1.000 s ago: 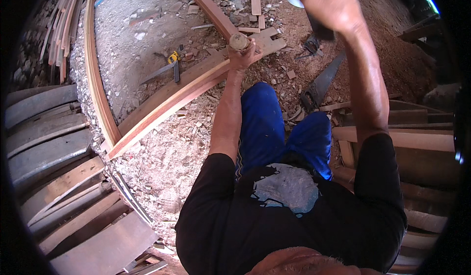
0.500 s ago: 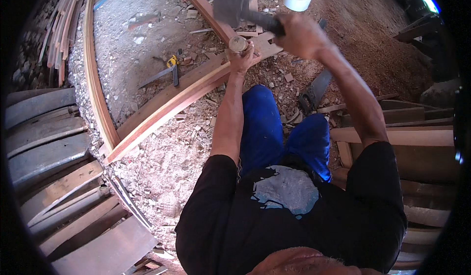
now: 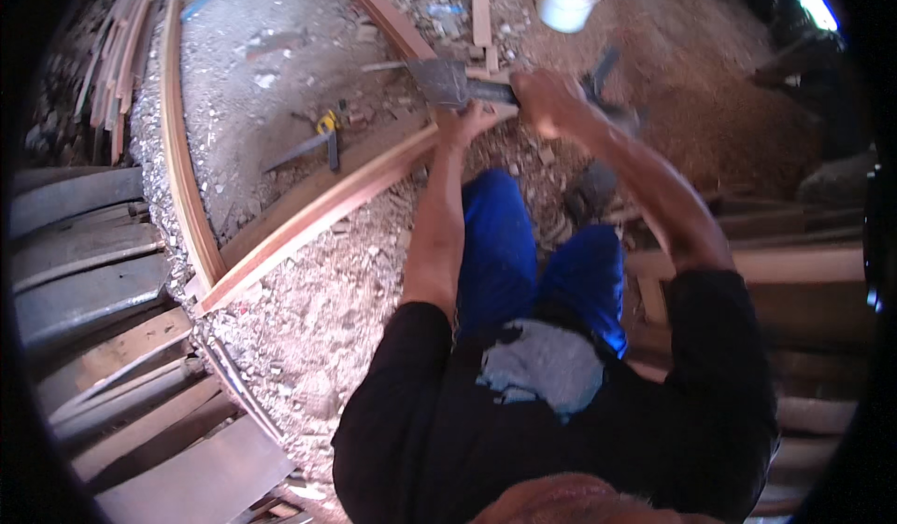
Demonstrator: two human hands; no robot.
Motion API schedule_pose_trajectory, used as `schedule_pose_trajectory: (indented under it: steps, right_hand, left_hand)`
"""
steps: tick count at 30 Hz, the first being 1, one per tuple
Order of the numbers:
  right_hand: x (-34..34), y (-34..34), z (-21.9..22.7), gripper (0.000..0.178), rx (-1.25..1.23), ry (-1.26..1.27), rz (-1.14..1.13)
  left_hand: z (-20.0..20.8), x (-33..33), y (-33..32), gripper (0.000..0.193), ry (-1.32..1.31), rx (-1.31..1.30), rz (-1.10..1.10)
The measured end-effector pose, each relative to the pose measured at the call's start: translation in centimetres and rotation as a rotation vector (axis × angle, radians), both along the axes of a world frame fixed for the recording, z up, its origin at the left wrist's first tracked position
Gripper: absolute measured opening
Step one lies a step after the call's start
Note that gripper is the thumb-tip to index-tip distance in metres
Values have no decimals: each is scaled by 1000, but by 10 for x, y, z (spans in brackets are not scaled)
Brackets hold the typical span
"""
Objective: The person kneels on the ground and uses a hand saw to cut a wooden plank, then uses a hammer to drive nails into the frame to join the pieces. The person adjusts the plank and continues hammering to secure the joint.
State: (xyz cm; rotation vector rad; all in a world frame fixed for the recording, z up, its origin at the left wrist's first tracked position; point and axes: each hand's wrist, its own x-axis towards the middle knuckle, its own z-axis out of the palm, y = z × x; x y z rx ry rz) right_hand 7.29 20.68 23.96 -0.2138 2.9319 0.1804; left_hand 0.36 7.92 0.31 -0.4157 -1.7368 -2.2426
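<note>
My right hand (image 3: 549,104) is closed around the dark handle of a mallet (image 3: 439,83), whose blocky grey head is over my left hand. My left hand (image 3: 460,124) grips what seems to be a chisel. Its round wooden handle end showed earlier; the mallet head now covers it, and no blade can be seen. Both hands are above the far end of a reddish wooden beam (image 3: 322,220), where it meets another timber (image 3: 388,15) coming from the top. That beam runs down to the left and joins a long timber (image 3: 177,150) at the corner.
A white bucket (image 3: 568,10) stands at the top right on sawdust. Inside the timber frame lies a thin-bladed tool with black and yellow parts (image 3: 327,127). Planks (image 3: 89,262) are stacked at left, more boards (image 3: 757,261) at right. Wood chips litter the ground.
My right hand has brought the mallet down and nearer, so its head now covers the round handle end at my left hand. My left hand has hardly moved.
</note>
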Motion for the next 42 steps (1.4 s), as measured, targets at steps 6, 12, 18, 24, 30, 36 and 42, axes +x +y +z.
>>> schedule_pose_trajectory:
  steps: [6,12,18,24,30,36,42]
  right_hand:
    - [20,-31,132,32,-417,345,63]
    - [3,-68,241,45,-1064,846,554]
    - [16,-37,95,46,-616,588,242]
    - [66,50,-23,22,-149,-62,-267]
    - [173,78,-104,24,-1114,-190,-779]
    - [217,57,-223,21,-1522,-352,-1122]
    - [232,44,-296,37,-1480,-656,-1180]
  left_hand:
    - [-2,2,-16,26,-109,118,-93]
    - [16,18,11,29,-175,171,-80]
    - [27,17,-12,28,-143,47,-75]
    - [26,31,-2,20,141,-308,51]
    - [70,15,-36,26,-163,203,-122]
    - [119,13,-43,31,62,110,-131]
    - [151,38,-25,29,231,-377,-69]
